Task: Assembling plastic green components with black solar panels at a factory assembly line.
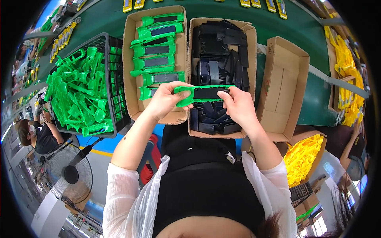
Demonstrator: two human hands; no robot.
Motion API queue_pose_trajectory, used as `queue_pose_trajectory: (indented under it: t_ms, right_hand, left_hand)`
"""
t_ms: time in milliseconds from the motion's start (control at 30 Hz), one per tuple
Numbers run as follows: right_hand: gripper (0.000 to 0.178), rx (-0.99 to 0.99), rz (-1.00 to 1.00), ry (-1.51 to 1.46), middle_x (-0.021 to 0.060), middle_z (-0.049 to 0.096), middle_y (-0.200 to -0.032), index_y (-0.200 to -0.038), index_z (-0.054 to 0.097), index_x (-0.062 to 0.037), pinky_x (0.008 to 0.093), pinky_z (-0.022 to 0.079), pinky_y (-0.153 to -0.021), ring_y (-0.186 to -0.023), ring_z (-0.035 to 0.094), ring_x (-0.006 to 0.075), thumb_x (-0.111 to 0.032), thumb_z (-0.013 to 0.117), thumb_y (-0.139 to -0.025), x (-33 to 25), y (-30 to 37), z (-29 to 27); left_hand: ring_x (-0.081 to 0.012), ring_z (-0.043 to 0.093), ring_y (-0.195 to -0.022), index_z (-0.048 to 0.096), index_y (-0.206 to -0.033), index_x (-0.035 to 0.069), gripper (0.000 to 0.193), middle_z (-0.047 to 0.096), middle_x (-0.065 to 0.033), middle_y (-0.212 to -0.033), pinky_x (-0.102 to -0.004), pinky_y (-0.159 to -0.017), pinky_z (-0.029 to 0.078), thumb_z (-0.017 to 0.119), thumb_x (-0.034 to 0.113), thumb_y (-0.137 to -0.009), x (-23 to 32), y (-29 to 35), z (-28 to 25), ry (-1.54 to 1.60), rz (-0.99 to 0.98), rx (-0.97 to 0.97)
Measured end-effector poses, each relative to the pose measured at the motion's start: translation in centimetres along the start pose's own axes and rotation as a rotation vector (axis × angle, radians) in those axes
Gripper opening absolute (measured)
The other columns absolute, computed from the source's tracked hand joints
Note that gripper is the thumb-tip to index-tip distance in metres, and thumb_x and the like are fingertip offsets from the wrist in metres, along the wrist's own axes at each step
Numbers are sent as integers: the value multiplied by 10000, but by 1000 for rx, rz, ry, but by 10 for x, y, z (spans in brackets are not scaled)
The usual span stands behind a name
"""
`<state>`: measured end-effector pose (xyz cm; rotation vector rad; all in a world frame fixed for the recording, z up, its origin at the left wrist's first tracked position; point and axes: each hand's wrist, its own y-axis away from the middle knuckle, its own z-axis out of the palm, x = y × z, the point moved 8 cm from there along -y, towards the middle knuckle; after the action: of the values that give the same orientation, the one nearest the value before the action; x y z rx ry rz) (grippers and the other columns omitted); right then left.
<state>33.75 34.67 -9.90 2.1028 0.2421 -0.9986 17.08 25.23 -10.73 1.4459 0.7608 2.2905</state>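
Between my hands is a green plastic housing (184, 100) with a flat black strip (206, 93) lying in its long recess. My left hand (166, 101) is closed round the wider left end, thumb on top. My right hand (241, 106) pinches the other end, its thumb pressing on the black strip and its fingers partly hidden underneath. Below and beyond the right hand is a cardboard box (251, 51) full of loose black strips (216, 37). Beside it, a second cardboard box (131, 51) holds a column of green housings (156, 62) with black strips in them.
At left, a black crate (115, 85) is heaped with bare green housings (77, 93). A shallow cardboard box (282, 85) stands at right on the green table (317, 105). Yellow parts (305, 158) fill a box lower right. A fan (71, 174) and other people (43, 135) are nearby.
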Motion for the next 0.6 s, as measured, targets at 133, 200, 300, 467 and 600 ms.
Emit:
queue_pose_trajectory:
  t_ms: [133, 200, 300, 467, 600]
  right_hand:
    - [404, 308, -272, 599, 129, 546, -581, -775, 490, -10, 386, 448, -531, -529, 559, 320, -360, 690, -748, -24, 3, -14]
    - [396, 399, -393, 405, 107, 542, -585, -763, 488, -18, 356, 434, -496, -471, 529, 234, -341, 714, -736, -23, 4, -22]
    - [346, -127, 3, -109, 21, 552, -573, -720, 501, -32, 252, 404, -483, -521, 524, 69, -304, 713, -756, 19, -10, 6]
    - [345, 11, -100, 57, 35, 550, -551, -688, 506, -34, 266, 401, -496, -521, 525, 98, -304, 713, -750, 13, -5, 9]
    - [364, 19, -131, 111, 96, 565, -574, -728, 513, -11, 305, 426, -529, -551, 564, 175, -319, 706, -747, 9, -7, 14]
  left_hand:
    - [-152, 627, -674, 583, -1064, -5, 216, 630, -84, -825, -243, -577, 514, 566, 82, -867, -13, 9, -2, -80, 3, 16]
    - [-147, 628, -682, 585, -1069, -2, 220, 630, -80, -825, -245, -582, 514, 566, 84, -867, -17, 11, -6, 22, -2, -9]
    - [-134, 622, -638, 595, -1012, -4, 192, 628, -83, -783, -239, -557, 509, 606, 90, -845, -18, 15, -2, -46, -8, 25]
    - [-73, 583, -560, 622, -855, -19, 207, 614, -39, -665, -210, -504, 465, 730, 123, -749, -20, 20, -5, -217, 8, 292]
    - [-138, 602, -553, 634, -836, -10, 238, 624, -64, -658, -259, -519, 470, 728, 188, -745, -18, 19, -13, -357, 64, 323]
